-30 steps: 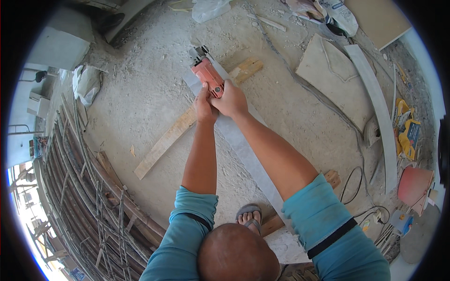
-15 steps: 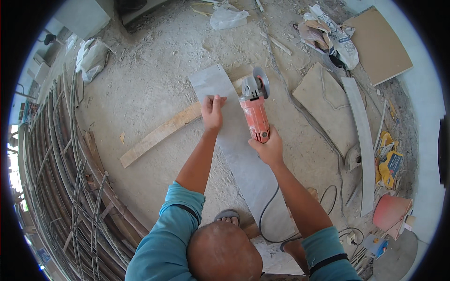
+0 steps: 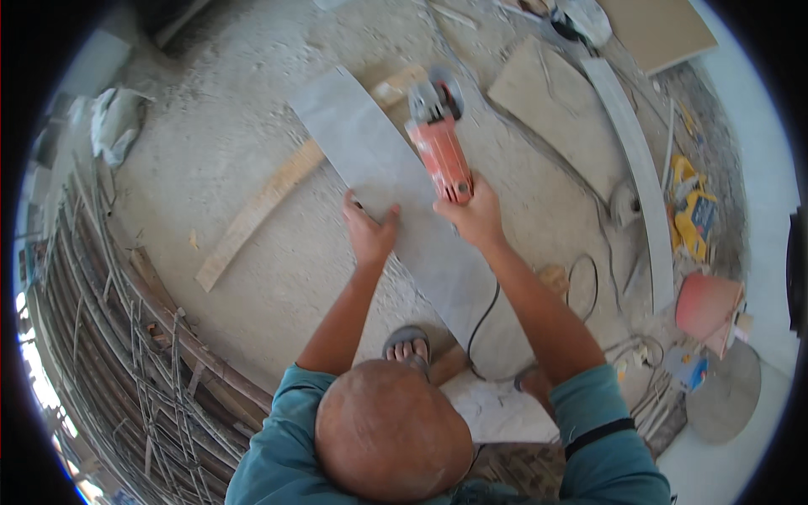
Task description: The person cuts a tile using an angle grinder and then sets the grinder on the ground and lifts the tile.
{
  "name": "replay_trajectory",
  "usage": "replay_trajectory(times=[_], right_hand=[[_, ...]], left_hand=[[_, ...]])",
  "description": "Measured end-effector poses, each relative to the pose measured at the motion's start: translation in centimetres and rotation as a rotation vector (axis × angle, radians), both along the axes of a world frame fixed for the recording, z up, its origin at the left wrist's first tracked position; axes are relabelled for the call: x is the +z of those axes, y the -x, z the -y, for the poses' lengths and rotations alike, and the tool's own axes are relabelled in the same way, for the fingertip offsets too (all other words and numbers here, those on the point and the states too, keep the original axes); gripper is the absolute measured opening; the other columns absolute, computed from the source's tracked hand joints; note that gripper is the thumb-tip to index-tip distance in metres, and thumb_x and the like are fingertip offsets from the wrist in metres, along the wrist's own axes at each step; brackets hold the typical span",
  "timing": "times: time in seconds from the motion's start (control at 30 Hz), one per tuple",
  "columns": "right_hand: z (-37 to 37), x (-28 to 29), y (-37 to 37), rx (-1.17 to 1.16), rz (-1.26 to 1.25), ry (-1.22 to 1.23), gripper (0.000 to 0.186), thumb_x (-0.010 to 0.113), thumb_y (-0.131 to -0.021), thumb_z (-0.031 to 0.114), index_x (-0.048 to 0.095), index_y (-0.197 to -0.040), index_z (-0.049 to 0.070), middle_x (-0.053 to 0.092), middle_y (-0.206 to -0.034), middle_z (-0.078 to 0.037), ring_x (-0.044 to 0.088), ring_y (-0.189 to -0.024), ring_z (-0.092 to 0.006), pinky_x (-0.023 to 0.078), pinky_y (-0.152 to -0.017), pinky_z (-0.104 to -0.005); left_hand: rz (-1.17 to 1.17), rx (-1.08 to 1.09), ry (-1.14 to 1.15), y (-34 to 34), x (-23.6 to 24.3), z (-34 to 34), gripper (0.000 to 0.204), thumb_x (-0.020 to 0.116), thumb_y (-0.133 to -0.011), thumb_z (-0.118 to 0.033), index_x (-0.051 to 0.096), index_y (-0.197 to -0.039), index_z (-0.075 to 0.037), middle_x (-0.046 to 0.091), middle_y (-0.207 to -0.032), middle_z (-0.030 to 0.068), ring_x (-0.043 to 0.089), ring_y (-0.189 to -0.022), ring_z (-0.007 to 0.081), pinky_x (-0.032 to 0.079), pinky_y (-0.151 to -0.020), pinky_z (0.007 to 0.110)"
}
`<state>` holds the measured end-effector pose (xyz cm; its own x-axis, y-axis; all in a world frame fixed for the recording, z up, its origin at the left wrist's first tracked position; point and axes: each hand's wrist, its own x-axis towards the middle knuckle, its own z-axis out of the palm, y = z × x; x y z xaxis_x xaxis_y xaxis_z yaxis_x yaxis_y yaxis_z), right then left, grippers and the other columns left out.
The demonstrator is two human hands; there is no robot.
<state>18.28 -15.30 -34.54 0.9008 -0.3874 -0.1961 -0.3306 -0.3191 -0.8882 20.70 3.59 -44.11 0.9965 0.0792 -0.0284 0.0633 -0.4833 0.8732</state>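
My right hand [image 3: 478, 212] is wrapped round the rear end of a red angle grinder [image 3: 442, 156]. Its grey head and disc [image 3: 448, 91] point away from me, held up over the right side of a long grey plank [image 3: 370, 139]. Along the plank's left edge is my left hand [image 3: 370, 236], thumb and fingers spread apart. A small dark spot shows by its fingertips; I cannot make out what it is. The plank lies slanting across a wooden batten [image 3: 261, 219]. From the grinder a black cord [image 3: 475, 337] loops down over the plank's near part.
Bundled long poles and rods [image 3: 126, 337] line the left side. To the right lie a flat stone-like slab [image 3: 539, 93], a narrow grey strip [image 3: 635, 168], a yellow bag [image 3: 694, 210] and a reddish bucket [image 3: 709, 307]. A white plastic bag [image 3: 116, 126] sits far left on the dusty floor.
My left hand has slid nearer along the plank, and its fingers have spread. The grinder has stayed in my right hand and tilted slightly. The whole view has shifted.
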Motion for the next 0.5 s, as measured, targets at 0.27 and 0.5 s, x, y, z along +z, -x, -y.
replay_trajectory(times=[0.27, 0.5], right_hand=[[12.7, 9.6, -0.2, 0.021, 0.022, 0.31, 0.05, 0.08, -0.062, 0.028, 0.063, -0.1, 0.0, 0.067, -0.085, -0.01, 0.063, -0.077, -0.0199, 0.049, -0.071, -0.0332], [17.8, 19.2, 4.0, -0.139, 0.021, 0.209, 0.041, 0.076, -0.071, 0.02, 0.062, -0.104, -0.001, 0.065, -0.09, -0.005, 0.061, -0.077, -0.0133, 0.047, -0.068, -0.0277]], left_hand=[[-0.184, -0.076, 0.195, -1.3, 1.6, 0.6, 0.088, 0.082, -0.074, -0.023, 0.032, -0.137, 0.012, 0.055, -0.123, 0.0268, 0.057, -0.113, 0.037, 0.046, -0.094, 0.042], [-0.192, -0.025, 0.072, -0.2, 2.0, 1.1, 0.089, 0.083, -0.073, -0.025, 0.034, -0.137, 0.011, 0.053, -0.127, 0.0275, 0.056, -0.115, 0.0371, 0.045, -0.097, 0.042]])
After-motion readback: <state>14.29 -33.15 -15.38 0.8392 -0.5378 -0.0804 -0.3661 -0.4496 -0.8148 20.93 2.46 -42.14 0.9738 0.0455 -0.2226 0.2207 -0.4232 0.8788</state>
